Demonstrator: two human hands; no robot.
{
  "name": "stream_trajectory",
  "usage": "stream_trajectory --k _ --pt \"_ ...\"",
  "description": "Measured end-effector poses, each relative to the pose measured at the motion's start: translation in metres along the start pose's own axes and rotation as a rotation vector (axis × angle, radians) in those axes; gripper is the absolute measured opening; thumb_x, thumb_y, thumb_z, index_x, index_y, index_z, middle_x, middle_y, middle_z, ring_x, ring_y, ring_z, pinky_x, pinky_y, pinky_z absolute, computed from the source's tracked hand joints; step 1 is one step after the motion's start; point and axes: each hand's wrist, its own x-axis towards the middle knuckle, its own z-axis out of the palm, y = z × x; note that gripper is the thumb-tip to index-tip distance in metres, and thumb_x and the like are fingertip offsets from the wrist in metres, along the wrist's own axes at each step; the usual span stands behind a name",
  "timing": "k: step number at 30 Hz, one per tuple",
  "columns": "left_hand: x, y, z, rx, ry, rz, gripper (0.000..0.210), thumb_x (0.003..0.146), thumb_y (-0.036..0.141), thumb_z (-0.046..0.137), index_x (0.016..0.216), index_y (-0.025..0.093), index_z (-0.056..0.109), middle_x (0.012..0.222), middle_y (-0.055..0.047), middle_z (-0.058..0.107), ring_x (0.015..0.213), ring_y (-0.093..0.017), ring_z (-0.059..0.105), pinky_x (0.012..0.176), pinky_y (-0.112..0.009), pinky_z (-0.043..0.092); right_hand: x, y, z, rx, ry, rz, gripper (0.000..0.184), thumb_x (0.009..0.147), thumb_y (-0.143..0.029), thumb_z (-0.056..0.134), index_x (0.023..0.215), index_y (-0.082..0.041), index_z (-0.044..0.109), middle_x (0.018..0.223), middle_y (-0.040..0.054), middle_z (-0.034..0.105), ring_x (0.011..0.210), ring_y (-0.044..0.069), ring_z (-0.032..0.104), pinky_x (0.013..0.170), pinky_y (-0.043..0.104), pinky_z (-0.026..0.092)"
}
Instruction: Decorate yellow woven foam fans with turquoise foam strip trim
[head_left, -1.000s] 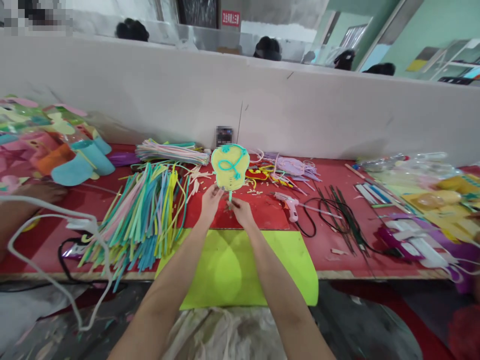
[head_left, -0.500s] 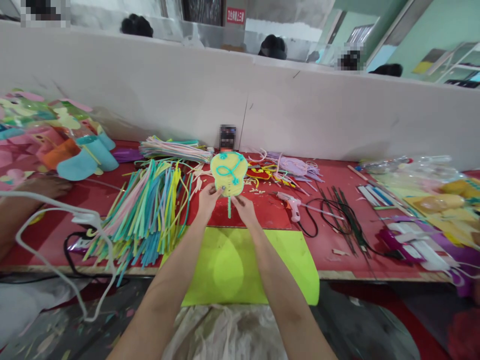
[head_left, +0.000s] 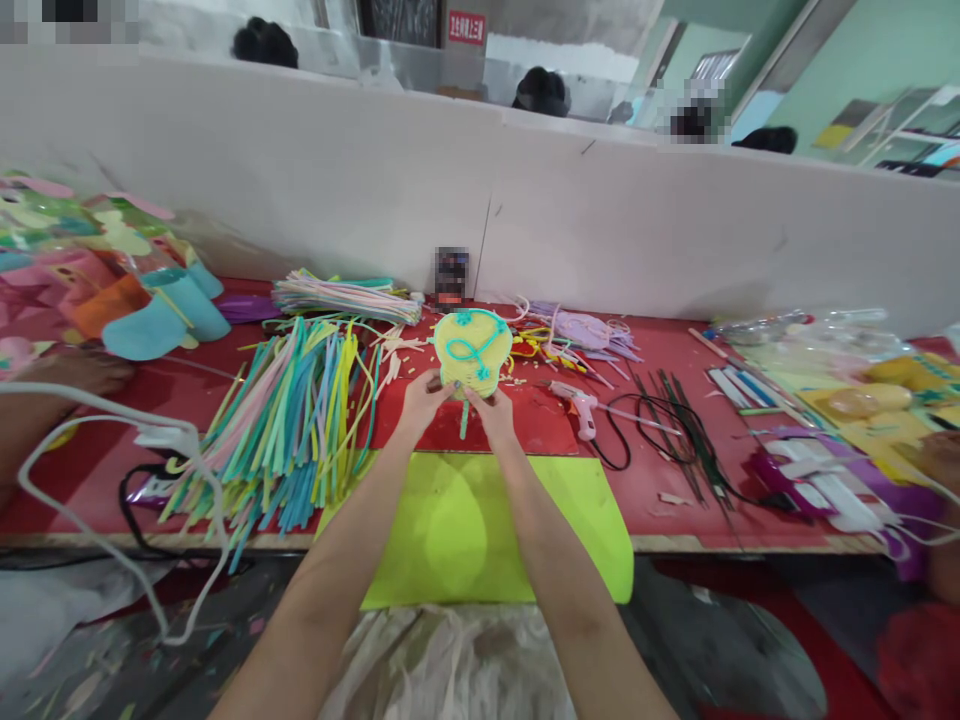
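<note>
A yellow, wavy-edged craft fan (head_left: 474,352) with a turquoise rim, a looped turquoise line and small turquoise flowers is held up over the red table. Its thin green handle (head_left: 464,420) points down between my hands. My left hand (head_left: 427,398) is closed on the lower left edge of the fan. At the lower right edge, beside the handle, my right hand (head_left: 491,408) pinches it too. Below my wrists lies a bright yellow-green sheet (head_left: 457,540) along the table's front.
Left lies a heap of pastel pipe cleaners (head_left: 292,420). A pink glue gun (head_left: 581,405) with a black cord lies right, near dark rods (head_left: 686,440) and a power strip (head_left: 832,485). Another person's hand (head_left: 97,372) rests far left; felt boots (head_left: 169,315) are piled behind it.
The fan has moved slightly right and turned a little, its face tilting. My right hand has shifted right with it. Another person's arm has come into view at the far right.
</note>
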Motion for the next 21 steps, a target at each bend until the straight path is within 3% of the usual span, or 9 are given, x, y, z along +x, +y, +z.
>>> stream_trajectory --k 9,13,18,21 --pt "-0.0015 0.0014 0.0008 0.044 -0.014 0.0 0.041 0.065 0.038 0.072 0.098 0.016 0.065 0.1 -0.007 0.068 0.086 -0.02 0.064 0.08 -0.037 0.055 -0.002 -0.0064 0.0004 -0.012 0.038 0.044 0.042 0.062 -0.048 0.07 0.087 -0.014 0.066 0.072 0.0026 0.067 0.058 0.013 0.055 0.053 0.026 0.045" --pt "-0.0014 0.0004 -0.0002 0.059 -0.009 0.008 0.039 0.066 0.039 0.071 0.097 0.016 0.065 0.097 -0.006 0.067 0.081 -0.018 0.064 0.077 -0.037 0.056 -0.0023 -0.0067 0.0009 0.008 0.02 0.065 0.041 0.062 -0.049 0.07 0.085 -0.015 0.064 0.065 -0.0002 0.063 0.049 0.01 0.048 0.048 0.024 0.043" --pt "-0.0018 0.001 0.0009 0.034 -0.02 -0.006 0.039 0.065 0.039 0.072 0.096 0.016 0.065 0.093 -0.006 0.067 0.08 -0.018 0.063 0.075 -0.037 0.056 -0.0013 -0.0072 0.0001 0.032 0.028 0.058 0.044 0.063 -0.049 0.069 0.092 -0.016 0.063 0.074 0.0016 0.066 0.053 0.01 0.05 0.05 0.023 0.045" --pt "-0.0026 0.0028 0.002 0.002 -0.028 -0.033 0.041 0.063 0.039 0.073 0.096 0.016 0.064 0.095 -0.006 0.067 0.082 -0.019 0.063 0.076 -0.038 0.056 -0.0007 -0.0076 -0.0009 0.049 0.038 0.053 0.041 0.063 -0.05 0.069 0.085 -0.016 0.062 0.068 -0.0002 0.064 0.048 0.008 0.047 0.047 0.023 0.043"
